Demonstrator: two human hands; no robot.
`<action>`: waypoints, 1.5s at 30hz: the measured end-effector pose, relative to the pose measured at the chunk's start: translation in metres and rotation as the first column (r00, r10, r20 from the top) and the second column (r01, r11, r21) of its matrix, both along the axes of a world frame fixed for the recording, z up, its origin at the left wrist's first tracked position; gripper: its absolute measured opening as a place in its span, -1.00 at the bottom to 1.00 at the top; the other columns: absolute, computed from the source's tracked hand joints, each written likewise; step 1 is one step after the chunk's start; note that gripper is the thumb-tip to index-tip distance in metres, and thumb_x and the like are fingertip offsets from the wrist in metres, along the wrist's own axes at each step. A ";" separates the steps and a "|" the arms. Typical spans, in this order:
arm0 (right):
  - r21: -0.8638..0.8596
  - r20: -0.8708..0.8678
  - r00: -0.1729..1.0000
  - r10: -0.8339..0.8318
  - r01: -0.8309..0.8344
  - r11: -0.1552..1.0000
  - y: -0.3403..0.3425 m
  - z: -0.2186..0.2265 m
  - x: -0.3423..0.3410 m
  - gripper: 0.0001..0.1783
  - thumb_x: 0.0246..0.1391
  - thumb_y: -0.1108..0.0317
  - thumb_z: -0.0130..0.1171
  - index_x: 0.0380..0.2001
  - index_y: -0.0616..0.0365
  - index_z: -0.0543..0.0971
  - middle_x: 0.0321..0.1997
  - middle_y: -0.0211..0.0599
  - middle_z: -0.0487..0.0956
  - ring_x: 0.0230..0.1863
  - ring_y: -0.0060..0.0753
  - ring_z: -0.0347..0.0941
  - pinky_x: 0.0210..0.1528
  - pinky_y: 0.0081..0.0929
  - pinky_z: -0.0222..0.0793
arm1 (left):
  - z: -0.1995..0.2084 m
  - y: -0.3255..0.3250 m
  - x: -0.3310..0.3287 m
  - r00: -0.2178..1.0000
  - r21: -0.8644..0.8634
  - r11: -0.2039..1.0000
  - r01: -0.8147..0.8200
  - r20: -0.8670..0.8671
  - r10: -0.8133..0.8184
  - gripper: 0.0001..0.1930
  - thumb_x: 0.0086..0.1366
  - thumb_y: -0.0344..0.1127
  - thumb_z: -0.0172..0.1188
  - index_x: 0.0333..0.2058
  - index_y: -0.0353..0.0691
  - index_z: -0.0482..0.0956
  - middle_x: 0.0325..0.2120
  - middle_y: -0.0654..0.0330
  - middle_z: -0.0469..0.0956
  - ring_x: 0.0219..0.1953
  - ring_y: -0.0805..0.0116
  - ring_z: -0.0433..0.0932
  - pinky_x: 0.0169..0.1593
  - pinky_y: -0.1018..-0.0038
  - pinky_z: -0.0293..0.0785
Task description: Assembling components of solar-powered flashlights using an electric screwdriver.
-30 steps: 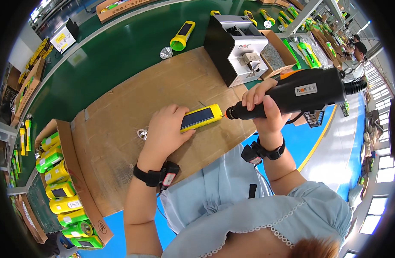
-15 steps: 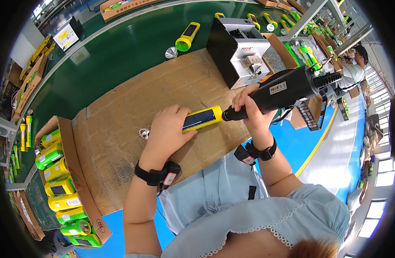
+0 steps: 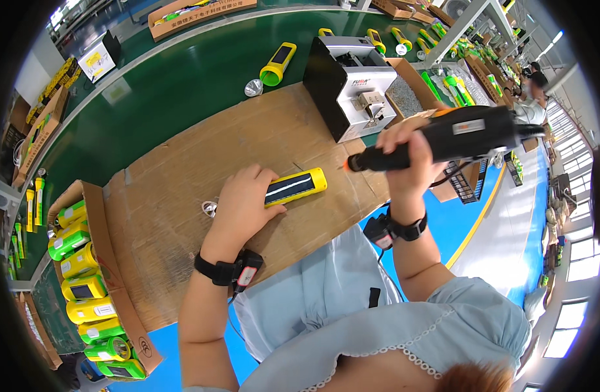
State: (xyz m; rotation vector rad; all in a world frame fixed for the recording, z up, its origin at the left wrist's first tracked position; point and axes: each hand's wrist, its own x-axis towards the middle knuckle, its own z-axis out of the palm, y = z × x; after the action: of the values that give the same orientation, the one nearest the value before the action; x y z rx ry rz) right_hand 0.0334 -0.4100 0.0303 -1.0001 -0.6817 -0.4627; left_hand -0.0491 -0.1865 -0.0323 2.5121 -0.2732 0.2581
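My left hand (image 3: pixel 248 199) is closed around one end of a yellow flashlight (image 3: pixel 318 179) with a dark panel along its side, lying on the cardboard sheet (image 3: pixel 176 163). The end under my palm is hidden. Beside that hand a shiny reflector (image 3: pixel 209 208) rests on the cardboard. My right hand (image 3: pixel 410 153) grips a black electric screwdriver (image 3: pixel 466 134), held nearly level. Its tip points left and is apart from the flashlight's yellow end.
A silver-and-black screw feeder (image 3: pixel 352 91) stands beyond the cardboard, beside a box of small screws (image 3: pixel 406 95). Another yellow flashlight body (image 3: pixel 278 64) and a reflector (image 3: pixel 253 87) lie on the green bench. At left, a carton (image 3: pixel 107 235) holds several flashlights. A person (image 3: pixel 532 108) is at far right.
The screwdriver has come away from the flashlight's end, moving right with my right hand. My left hand still holds the flashlight; both appear slightly further left in view.
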 end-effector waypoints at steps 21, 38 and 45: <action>-0.296 -0.211 0.970 -0.123 0.057 0.954 -0.020 0.022 0.081 -0.52 -0.06 0.55 0.09 -0.02 0.27 0.24 -0.61 -0.23 0.40 -0.63 -0.37 0.36 -0.51 -0.37 0.35 | -0.001 -0.001 -0.004 0.999 0.010 1.000 0.014 0.030 -0.014 -0.60 -0.14 -0.33 0.37 -0.27 -0.18 0.45 -0.33 0.08 0.40 -0.24 0.02 0.43 -0.21 0.25 0.38; -0.254 -0.127 0.983 0.132 -0.161 0.954 0.010 0.000 0.014 -0.39 0.00 0.45 0.09 0.10 0.13 0.09 -0.58 -0.24 0.37 -0.62 -0.40 0.36 -0.47 -0.34 0.36 | 0.002 -0.003 -0.003 0.999 -0.028 0.999 0.043 -0.025 -0.043 -0.58 -0.18 -0.41 0.36 -0.26 -0.17 0.45 -0.36 0.08 0.34 -0.25 0.05 0.40 -0.20 0.28 0.38; -0.285 -0.158 0.981 0.114 -0.156 0.946 0.018 -0.006 0.019 -0.41 -0.01 0.46 0.10 0.08 0.16 0.12 -0.58 -0.24 0.38 -0.62 -0.39 0.37 -0.49 -0.36 0.37 | -0.001 -0.001 -0.002 0.999 -0.026 0.999 0.026 -0.019 -0.026 -0.61 -0.15 -0.38 0.34 -0.26 -0.17 0.48 -0.37 0.08 0.35 -0.26 0.06 0.41 -0.21 0.29 0.38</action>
State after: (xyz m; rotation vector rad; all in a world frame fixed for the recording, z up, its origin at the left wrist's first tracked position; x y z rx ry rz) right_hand 0.0527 -0.3917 0.0246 -1.2474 -0.7009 -0.1691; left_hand -0.0508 -0.1874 -0.0331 2.4822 -0.2927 0.2259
